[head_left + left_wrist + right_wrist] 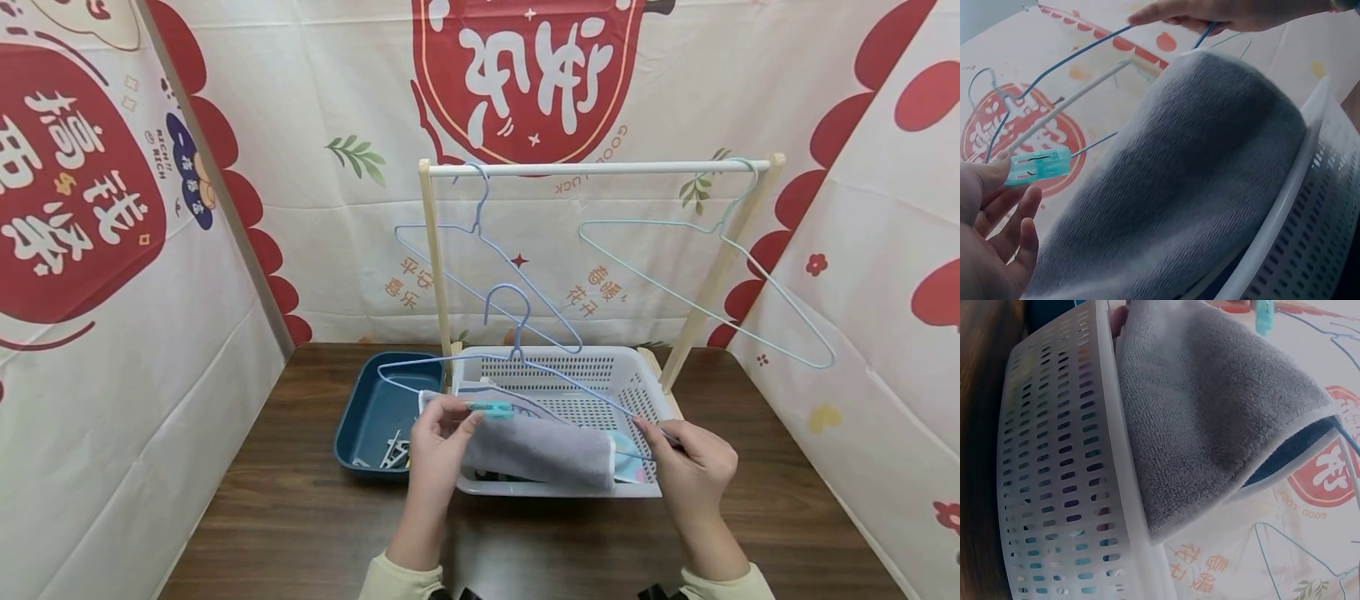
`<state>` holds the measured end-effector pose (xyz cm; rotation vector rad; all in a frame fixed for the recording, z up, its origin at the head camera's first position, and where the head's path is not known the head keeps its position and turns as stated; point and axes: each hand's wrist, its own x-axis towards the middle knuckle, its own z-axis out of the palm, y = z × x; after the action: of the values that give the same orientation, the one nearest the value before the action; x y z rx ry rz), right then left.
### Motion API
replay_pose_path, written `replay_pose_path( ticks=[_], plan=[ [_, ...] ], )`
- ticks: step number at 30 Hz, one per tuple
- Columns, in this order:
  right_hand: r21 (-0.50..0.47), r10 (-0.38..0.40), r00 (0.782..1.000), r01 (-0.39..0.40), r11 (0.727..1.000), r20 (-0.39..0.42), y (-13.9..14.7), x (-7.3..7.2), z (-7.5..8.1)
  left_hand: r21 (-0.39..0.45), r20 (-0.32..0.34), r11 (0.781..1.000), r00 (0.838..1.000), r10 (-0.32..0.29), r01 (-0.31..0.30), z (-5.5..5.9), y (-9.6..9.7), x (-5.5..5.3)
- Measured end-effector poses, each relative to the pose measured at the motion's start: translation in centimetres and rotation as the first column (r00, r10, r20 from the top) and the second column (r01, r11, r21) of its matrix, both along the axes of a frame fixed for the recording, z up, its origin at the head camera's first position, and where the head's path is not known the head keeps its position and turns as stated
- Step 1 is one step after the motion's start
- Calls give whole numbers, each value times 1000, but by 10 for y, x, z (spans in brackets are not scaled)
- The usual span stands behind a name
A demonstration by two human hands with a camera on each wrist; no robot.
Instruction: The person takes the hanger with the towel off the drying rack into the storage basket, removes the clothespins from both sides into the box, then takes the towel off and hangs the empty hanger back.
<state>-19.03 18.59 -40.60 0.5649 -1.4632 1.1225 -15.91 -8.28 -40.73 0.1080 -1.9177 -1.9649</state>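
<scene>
A grey towel is folded over the lower bar of a blue clothes hanger, in front of and over the white basket. My left hand pinches a teal clothespin between thumb and forefinger, near the towel's left upper part. In the left wrist view the clothespin lies beside the towel, and the other fingers are loosely bent. My right hand grips the hanger's right end. From the right wrist view, the towel hangs in a fold with its pale hem showing.
A white perforated basket holds more cloth items. Left of it, a dark blue tray contains several clothespins. Behind stands a rack with a white rod, carrying a blue hanger and a mint-green hanger.
</scene>
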Motion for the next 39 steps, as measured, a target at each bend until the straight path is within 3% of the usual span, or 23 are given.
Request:
replay_pose_path(
  ticks=[7,14,17,23,29,33,39],
  plan=[
    [-1,-16,999,16,1000,48,7,1,-2,117,-3,992,999,40,-40,-3,-15,0],
    [-30,-44,996,47,998,83,7,7,7,110,1,988,994,110,-109,-9,-29,-1],
    [-26,-61,993,64,998,98,10,7,5,154,13,979,991,136,-136,-12,-35,-2],
    [-10,-81,990,82,997,116,21,1,-6,253,53,942,976,212,-218,-18,-49,-2],
    [-5,-117,986,119,993,116,26,0,-12,288,91,912,956,277,-292,-28,-60,-3],
    [-11,-118,986,120,993,116,26,1,-10,322,124,881,938,324,-347,-35,-66,-4],
    [-4,-129,985,131,991,117,18,8,3,344,186,829,898,400,-441,-45,-75,-6]
  ],
)
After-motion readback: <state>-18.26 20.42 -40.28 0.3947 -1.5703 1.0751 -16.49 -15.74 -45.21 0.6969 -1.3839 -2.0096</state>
